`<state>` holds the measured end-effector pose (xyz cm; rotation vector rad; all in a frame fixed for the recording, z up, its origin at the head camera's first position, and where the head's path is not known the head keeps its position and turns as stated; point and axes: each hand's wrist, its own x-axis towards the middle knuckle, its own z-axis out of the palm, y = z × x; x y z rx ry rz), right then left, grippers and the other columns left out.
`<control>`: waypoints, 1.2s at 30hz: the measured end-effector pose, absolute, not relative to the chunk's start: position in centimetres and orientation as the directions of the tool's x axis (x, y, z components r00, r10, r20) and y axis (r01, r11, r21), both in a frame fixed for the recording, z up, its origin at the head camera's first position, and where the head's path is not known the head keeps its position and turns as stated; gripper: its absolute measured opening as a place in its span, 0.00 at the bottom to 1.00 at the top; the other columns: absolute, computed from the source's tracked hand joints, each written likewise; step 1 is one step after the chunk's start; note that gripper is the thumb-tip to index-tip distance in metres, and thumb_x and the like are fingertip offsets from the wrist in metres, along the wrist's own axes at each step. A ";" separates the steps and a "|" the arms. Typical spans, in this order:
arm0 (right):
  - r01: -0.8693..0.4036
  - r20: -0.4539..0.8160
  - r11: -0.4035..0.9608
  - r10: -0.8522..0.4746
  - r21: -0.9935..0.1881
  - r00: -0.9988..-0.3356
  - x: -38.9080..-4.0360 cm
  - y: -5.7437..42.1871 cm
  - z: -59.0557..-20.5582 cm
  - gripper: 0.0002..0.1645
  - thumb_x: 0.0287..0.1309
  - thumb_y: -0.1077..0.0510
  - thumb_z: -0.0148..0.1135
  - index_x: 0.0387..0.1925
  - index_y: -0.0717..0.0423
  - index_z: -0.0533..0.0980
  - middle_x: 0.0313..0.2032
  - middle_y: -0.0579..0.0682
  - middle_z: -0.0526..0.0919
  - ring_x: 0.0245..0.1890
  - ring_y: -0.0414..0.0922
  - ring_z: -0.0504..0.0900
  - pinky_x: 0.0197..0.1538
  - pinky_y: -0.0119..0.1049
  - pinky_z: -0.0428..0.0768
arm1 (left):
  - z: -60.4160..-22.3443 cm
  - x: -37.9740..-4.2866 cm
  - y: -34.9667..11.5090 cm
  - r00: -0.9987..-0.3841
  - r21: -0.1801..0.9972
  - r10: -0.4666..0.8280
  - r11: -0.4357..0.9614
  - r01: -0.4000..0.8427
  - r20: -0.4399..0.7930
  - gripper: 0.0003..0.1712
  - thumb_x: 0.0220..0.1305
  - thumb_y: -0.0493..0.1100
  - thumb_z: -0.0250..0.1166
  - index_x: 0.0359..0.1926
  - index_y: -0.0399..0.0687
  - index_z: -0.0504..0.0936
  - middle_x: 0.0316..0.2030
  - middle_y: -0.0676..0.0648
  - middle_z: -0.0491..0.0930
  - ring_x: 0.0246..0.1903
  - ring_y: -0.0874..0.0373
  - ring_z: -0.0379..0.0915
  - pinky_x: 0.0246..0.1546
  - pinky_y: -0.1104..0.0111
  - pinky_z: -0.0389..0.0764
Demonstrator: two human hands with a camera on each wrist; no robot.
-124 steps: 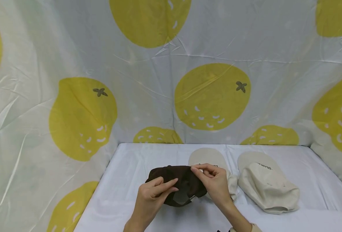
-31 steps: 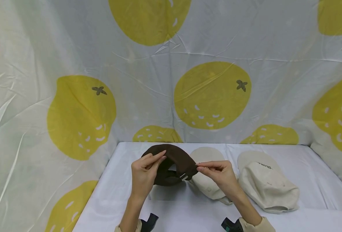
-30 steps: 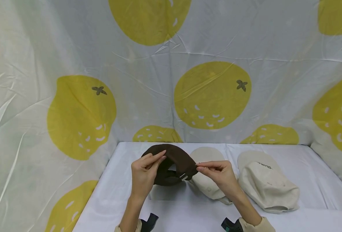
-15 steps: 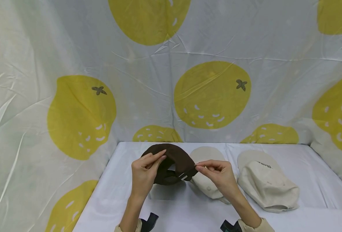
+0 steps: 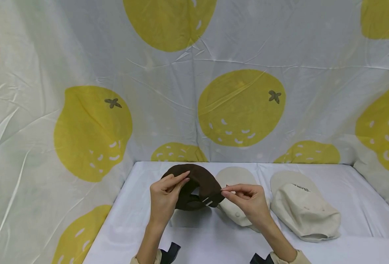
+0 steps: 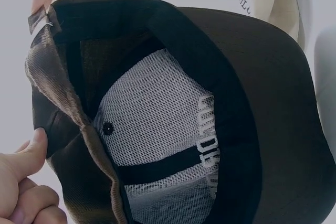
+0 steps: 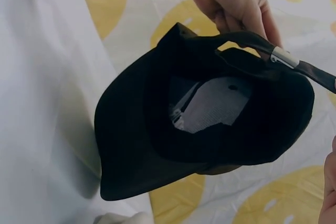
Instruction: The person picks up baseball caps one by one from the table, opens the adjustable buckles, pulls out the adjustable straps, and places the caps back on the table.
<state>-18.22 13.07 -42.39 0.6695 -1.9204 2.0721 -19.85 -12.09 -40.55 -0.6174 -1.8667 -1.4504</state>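
A dark brown baseball cap (image 5: pixel 207 183) is held up over the table, its hollow side facing the wrist cameras. My left hand (image 5: pixel 162 196) pinches the edge of its back between thumb and fingers. With thumb and forefinger, my right hand (image 5: pixel 250 201) pinches the end of the cap's adjusting strap (image 7: pixel 317 74). That strap runs through a metal buckle (image 7: pixel 285 57) and stretches out straight toward the right hand. White mesh lining (image 6: pixel 142 98) and the back of some stitched lettering show inside the crown. The brim (image 6: pixel 283 108) points away from the left hand.
One cream cap (image 5: pixel 235 176) lies behind the right hand, partly covered by it and the brown cap. Another cream cap (image 5: pixel 306 209) with dark lettering lies to its right. White cloth covers the table (image 5: pixel 121 227); a lemon-print curtain (image 5: pixel 168 95) stands behind and at the sides.
Since the oldest frame the brown cap has been turned and moved back, and the right hand has shifted to the strap end. Over the last second, the strap end straightened out from the buckle.
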 end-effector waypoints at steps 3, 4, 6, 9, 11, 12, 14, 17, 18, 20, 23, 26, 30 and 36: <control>-0.465 0.475 -0.109 -0.102 -0.879 -0.874 -18.0 12.9 -42.3 0.07 0.57 0.71 0.73 0.38 0.71 0.86 0.12 0.37 0.70 0.16 0.43 0.47 0.18 0.37 0.51 | -40.4 -19.7 -12.0 -0.638 0.623 -0.043 0.269 0.734 0.769 0.14 0.55 0.28 0.76 0.43 0.40 0.92 0.14 0.52 0.61 0.19 0.68 0.49 0.16 0.72 0.54; -0.462 0.472 -0.109 -0.094 -0.880 -0.877 -18.0 12.9 -42.3 0.07 0.57 0.71 0.73 0.38 0.71 0.86 0.12 0.37 0.70 0.16 0.43 0.47 0.18 0.38 0.51 | -40.3 -19.6 -11.9 -0.636 0.623 -0.044 0.269 0.735 0.770 0.14 0.55 0.28 0.76 0.43 0.40 0.92 0.14 0.52 0.61 0.18 0.68 0.49 0.16 0.72 0.54; -0.457 0.467 -0.114 -0.082 -0.882 -0.880 -17.9 12.8 -42.2 0.07 0.57 0.71 0.73 0.38 0.72 0.86 0.13 0.36 0.73 0.16 0.43 0.47 0.18 0.37 0.52 | -40.2 -19.5 -11.9 -0.635 0.621 -0.045 0.274 0.735 0.771 0.14 0.55 0.28 0.76 0.44 0.40 0.92 0.14 0.52 0.61 0.18 0.68 0.49 0.16 0.72 0.54; -0.458 0.469 -0.122 -0.077 -0.880 -0.880 -17.8 12.7 -42.2 0.07 0.57 0.72 0.72 0.37 0.75 0.85 0.16 0.36 0.80 0.16 0.42 0.47 0.19 0.34 0.55 | -40.3 -19.5 -11.9 -0.644 0.628 -0.046 0.280 0.726 0.764 0.14 0.55 0.28 0.76 0.44 0.41 0.92 0.14 0.53 0.62 0.19 0.68 0.50 0.16 0.72 0.54; -0.456 0.467 -0.125 -0.071 -0.881 -0.882 -17.8 12.6 -42.1 0.08 0.57 0.72 0.72 0.37 0.76 0.85 0.17 0.37 0.81 0.16 0.42 0.48 0.20 0.33 0.56 | -40.3 -19.5 -11.9 -0.644 0.628 -0.045 0.283 0.725 0.764 0.14 0.55 0.28 0.76 0.44 0.41 0.93 0.14 0.53 0.62 0.19 0.69 0.50 0.16 0.73 0.54; -0.456 0.466 -0.125 -0.070 -0.881 -0.882 -17.8 12.6 -42.1 0.08 0.57 0.72 0.72 0.37 0.76 0.85 0.18 0.37 0.83 0.16 0.42 0.48 0.20 0.33 0.57 | -40.4 -19.6 -12.0 -0.640 0.624 -0.043 0.285 0.728 0.767 0.14 0.55 0.28 0.76 0.44 0.41 0.92 0.14 0.53 0.62 0.19 0.69 0.50 0.16 0.73 0.55; -0.455 0.466 -0.129 -0.068 -0.881 -0.882 -17.7 12.5 -42.0 0.08 0.57 0.72 0.72 0.37 0.76 0.84 0.19 0.37 0.84 0.16 0.42 0.48 0.20 0.33 0.57 | -40.4 -19.7 -12.0 -0.638 0.621 -0.042 0.287 0.730 0.769 0.14 0.55 0.28 0.76 0.44 0.41 0.92 0.14 0.54 0.62 0.19 0.69 0.50 0.16 0.73 0.55; -0.457 0.468 -0.137 -0.070 -0.879 -0.881 -17.6 12.5 -42.0 0.07 0.57 0.72 0.72 0.37 0.75 0.85 0.15 0.36 0.77 0.16 0.42 0.47 0.19 0.35 0.55 | -40.4 -19.7 -12.0 -0.634 0.618 -0.044 0.285 0.733 0.772 0.14 0.56 0.28 0.75 0.44 0.41 0.92 0.14 0.53 0.62 0.19 0.69 0.50 0.17 0.74 0.55; -0.456 0.469 -0.139 -0.075 -0.879 -0.880 -17.6 12.4 -42.0 0.07 0.57 0.72 0.72 0.37 0.74 0.85 0.14 0.37 0.74 0.16 0.43 0.47 0.18 0.35 0.54 | -40.4 -19.7 -12.0 -0.632 0.616 -0.044 0.286 0.734 0.774 0.14 0.56 0.28 0.75 0.44 0.41 0.92 0.14 0.53 0.62 0.18 0.68 0.50 0.16 0.74 0.55; -0.455 0.467 -0.131 -0.084 -0.881 -0.880 -17.6 12.3 -42.0 0.06 0.57 0.71 0.72 0.37 0.72 0.86 0.12 0.39 0.65 0.16 0.43 0.47 0.18 0.36 0.52 | -40.3 -19.7 -11.9 -0.633 0.617 -0.046 0.287 0.733 0.773 0.14 0.56 0.28 0.75 0.44 0.41 0.92 0.14 0.53 0.62 0.18 0.68 0.50 0.16 0.73 0.54; -0.449 0.460 -0.116 -0.101 -0.886 -0.882 -17.8 12.3 -42.1 0.06 0.57 0.70 0.73 0.38 0.69 0.87 0.12 0.43 0.57 0.16 0.43 0.47 0.17 0.37 0.50 | -40.3 -19.7 -11.9 -0.626 0.610 -0.047 0.292 0.737 0.778 0.13 0.57 0.28 0.75 0.44 0.40 0.92 0.14 0.52 0.63 0.18 0.68 0.50 0.16 0.74 0.54; -0.442 0.453 -0.109 -0.109 -0.890 -0.885 -17.9 12.3 -42.3 0.06 0.57 0.70 0.73 0.38 0.68 0.87 0.12 0.46 0.55 0.15 0.43 0.47 0.17 0.37 0.50 | -40.2 -19.7 -11.9 -0.633 0.617 -0.050 0.294 0.730 0.773 0.13 0.57 0.28 0.75 0.44 0.41 0.92 0.14 0.52 0.64 0.17 0.68 0.50 0.16 0.74 0.54; -0.449 0.461 -0.114 -0.118 -0.886 -0.880 -18.0 12.3 -42.5 0.07 0.57 0.70 0.73 0.38 0.70 0.86 0.12 0.47 0.55 0.15 0.43 0.48 0.16 0.37 0.50 | -40.4 -19.8 -12.1 -0.637 0.620 -0.049 0.301 0.725 0.769 0.14 0.57 0.28 0.75 0.44 0.41 0.92 0.14 0.52 0.65 0.18 0.69 0.51 0.16 0.75 0.54; -0.459 0.473 -0.119 -0.137 -0.880 -0.870 -18.2 12.3 -42.7 0.07 0.57 0.71 0.72 0.38 0.71 0.86 0.12 0.49 0.56 0.15 0.42 0.48 0.16 0.37 0.50 | -40.7 -20.0 -12.2 -0.646 0.628 -0.051 0.303 0.717 0.762 0.13 0.57 0.28 0.75 0.43 0.41 0.93 0.14 0.54 0.65 0.18 0.71 0.50 0.16 0.76 0.54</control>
